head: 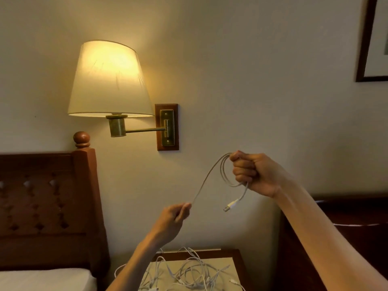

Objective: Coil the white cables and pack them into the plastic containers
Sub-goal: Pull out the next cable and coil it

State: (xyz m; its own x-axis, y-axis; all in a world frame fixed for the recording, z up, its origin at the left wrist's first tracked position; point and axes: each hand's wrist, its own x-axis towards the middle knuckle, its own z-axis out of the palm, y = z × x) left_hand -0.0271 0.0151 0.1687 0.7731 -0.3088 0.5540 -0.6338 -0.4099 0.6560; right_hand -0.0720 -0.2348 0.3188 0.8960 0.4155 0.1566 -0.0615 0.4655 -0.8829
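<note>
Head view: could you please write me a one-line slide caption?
Right hand grips a coiled white cable while left hand pinches its free run above a tangle of cables on the nightstand.

Cable [212, 175]: smooth white plastic, metal plug tip. Lamp arm [144, 129]: brushed brass. Shade [109, 80]: matt cloth. Headboard [48, 206]: glossy dark wood. Wall [252, 80]: matt paint.

The right hand [251, 172] closes over the top of the coiled white cable [225, 171], hiding that part. The loose cable pile [189, 271] on the nightstand [236, 257] is cut by the bottom edge; individual cables cannot be counted. The picture frame [364, 49] is cut at the top right corner.
</note>
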